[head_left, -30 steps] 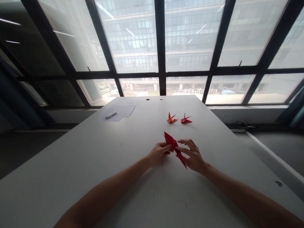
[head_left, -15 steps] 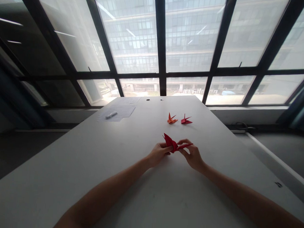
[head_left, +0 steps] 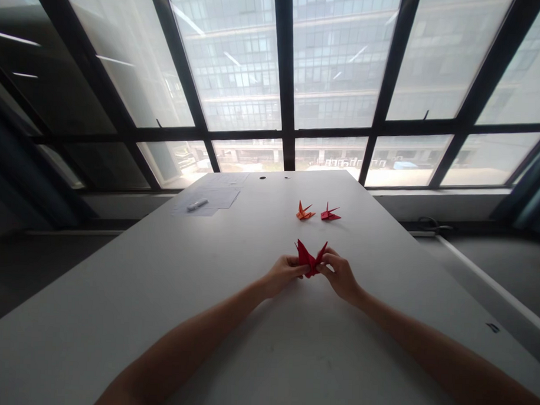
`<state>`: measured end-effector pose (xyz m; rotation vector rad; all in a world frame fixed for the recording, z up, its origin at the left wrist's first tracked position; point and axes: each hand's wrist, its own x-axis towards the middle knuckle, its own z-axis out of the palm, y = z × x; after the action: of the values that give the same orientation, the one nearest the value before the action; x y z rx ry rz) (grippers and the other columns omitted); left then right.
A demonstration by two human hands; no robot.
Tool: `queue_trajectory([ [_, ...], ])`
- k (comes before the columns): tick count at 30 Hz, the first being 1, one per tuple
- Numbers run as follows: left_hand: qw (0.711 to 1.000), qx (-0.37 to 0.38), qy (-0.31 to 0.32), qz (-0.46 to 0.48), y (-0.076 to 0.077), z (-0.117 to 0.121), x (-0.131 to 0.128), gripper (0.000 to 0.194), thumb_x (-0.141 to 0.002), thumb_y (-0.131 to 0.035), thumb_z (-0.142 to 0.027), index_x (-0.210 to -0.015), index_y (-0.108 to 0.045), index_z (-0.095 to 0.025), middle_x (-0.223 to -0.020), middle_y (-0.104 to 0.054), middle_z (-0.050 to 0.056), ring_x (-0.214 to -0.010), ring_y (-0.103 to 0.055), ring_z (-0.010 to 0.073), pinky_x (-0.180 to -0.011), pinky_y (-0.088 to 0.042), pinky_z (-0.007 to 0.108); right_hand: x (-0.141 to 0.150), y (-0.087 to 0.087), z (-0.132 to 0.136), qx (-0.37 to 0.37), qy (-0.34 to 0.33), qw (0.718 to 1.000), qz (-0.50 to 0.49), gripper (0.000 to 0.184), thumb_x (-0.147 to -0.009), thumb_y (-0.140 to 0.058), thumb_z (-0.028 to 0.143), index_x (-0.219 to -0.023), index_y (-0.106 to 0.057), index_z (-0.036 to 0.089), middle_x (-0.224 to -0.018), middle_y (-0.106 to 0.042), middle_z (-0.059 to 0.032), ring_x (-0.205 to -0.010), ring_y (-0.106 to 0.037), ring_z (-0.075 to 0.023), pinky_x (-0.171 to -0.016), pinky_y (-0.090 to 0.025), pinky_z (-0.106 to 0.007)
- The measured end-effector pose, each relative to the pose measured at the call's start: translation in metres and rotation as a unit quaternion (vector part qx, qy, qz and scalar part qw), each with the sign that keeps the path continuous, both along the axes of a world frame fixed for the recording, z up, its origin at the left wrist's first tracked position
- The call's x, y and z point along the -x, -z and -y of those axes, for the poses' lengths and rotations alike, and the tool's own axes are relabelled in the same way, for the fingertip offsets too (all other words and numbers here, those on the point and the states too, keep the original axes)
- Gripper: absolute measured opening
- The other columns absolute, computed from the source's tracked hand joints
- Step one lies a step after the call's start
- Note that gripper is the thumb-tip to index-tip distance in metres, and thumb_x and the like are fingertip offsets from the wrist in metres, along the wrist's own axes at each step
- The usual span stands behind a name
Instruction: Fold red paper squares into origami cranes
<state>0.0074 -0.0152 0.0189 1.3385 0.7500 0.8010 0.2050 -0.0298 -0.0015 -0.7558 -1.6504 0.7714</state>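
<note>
On the far left of our white surface (head_left: 117, 280), papers (head_left: 207, 198) lie with a white stick (head_left: 197, 204) on them. Our left hand (head_left: 285, 275) and right hand (head_left: 340, 276) pinch a red paper bird (head_left: 310, 258) between them. Well ahead sit an orange bird (head_left: 305, 212) and a small red bird (head_left: 330, 213), with open room all around.

**Folded red origami crane (head_left: 310, 259) pinched between two bare hands**

The left hand (head_left: 285, 275) and the right hand (head_left: 340, 277) grip the crane from either side, just above a long white table (head_left: 116, 291). Farther along lie a small orange paper crane (head_left: 305, 212) and a small red paper crane (head_left: 330, 213), close together. Beyond them, near the far edge, a white stick (head_left: 197, 204) rests on printed paper sheets (head_left: 212, 196). Tall black-framed windows (head_left: 336, 69) face a glass-fronted building.
</note>
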Motion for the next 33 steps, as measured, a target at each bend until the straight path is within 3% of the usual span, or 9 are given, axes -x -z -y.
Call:
queue_trajectory([
  [4, 0.998, 0.044, -0.022, 0.028, 0.001, -0.002, 0.001, 0.04, -0.07, -0.083, -0.043, -0.092, -0.077, -0.01, -0.077, -0.067, 0.007, -0.069, -0.053, 0.0126, -0.066, -0.037, 0.024, -0.002, 0.002, -0.001, -0.001, -0.024, 1.0, 0.008, 0.011, -0.085, -0.07, 0.033, -0.09, -0.071, 0.023, -0.099, -0.062, -0.0061, -0.091, -0.059, -0.02, -0.078, -0.05, -0.033],
  [9, 0.998, 0.049, -0.006, 0.026, 0.002, -0.003, 0.0, 0.039, -0.07, -0.082, -0.043, -0.09, -0.077, -0.01, -0.078, -0.067, 0.007, -0.071, -0.055, 0.0139, -0.067, -0.037, 0.025, -0.003, 0.003, 0.001, 0.002, -0.006, 1.0, 0.004, 0.014, -0.087, -0.069, 0.036, -0.082, -0.069, 0.022, -0.1, -0.061, -0.0065, -0.093, -0.058, -0.0207, -0.084, -0.049, -0.035],
  [15, 1.0, 0.024, -0.008, 0.01, 0.002, -0.002, -0.001, 0.041, -0.07, -0.082, -0.044, -0.089, -0.077, -0.01, -0.077, -0.067, 0.008, -0.07, -0.055, 0.014, -0.066, -0.037, 0.026, -0.001, 0.008, -0.002, 0.04, -0.044, 0.998, -0.025, 0.02, -0.089, -0.066, 0.039, -0.081, -0.068, 0.021, -0.103, -0.058, -0.0069, -0.089, -0.058, -0.0189, -0.075, -0.051, -0.032],
  [21, 0.999, 0.02, -0.037, 0.011, 0.001, -0.001, -0.002, 0.041, -0.064, -0.085, -0.043, -0.089, -0.077, -0.011, -0.078, -0.068, 0.007, -0.069, -0.054, 0.0139, -0.066, -0.038, 0.026, 0.003, 0.01, -0.003, 0.039, -0.023, 0.999, -0.019, 0.017, -0.089, -0.064, 0.039, -0.084, -0.066, 0.022, -0.103, -0.059, -0.0059, -0.09, -0.059, -0.0183, -0.071, -0.051, -0.029],
  [28, 0.998, -0.015, -0.056, 0.026, 0.004, 0.002, -0.005, 0.034, -0.061, -0.087, -0.033, -0.084, -0.075, -0.01, -0.073, -0.067, 0.004, -0.065, -0.052, 0.0118, -0.064, -0.037, 0.024, 0.003, 0.015, -0.007, 0.105, 0.004, 0.994, -0.043, 0.024, -0.078, -0.074, 0.04, -0.08, -0.06, 0.02, -0.077, -0.061, -0.0005, -0.071, -0.056, -0.0158, -0.064, -0.046, -0.028],
  [33, 0.996, -0.023, -0.072, 0.047, 0.008, 0.002, -0.005, 0.039, -0.059, -0.088, -0.027, -0.093, -0.073, -0.013, -0.077, -0.07, 0.005, -0.067, -0.056, 0.0139, -0.064, -0.04, 0.025, 0.004, 0.016, -0.006, 0.125, 0.015, 0.992, -0.029, 0.027, -0.077, -0.072, 0.042, -0.075, -0.059, 0.019, -0.068, -0.059, 0.0007, -0.062, -0.052, -0.0142, -0.058, -0.042, -0.027],
])
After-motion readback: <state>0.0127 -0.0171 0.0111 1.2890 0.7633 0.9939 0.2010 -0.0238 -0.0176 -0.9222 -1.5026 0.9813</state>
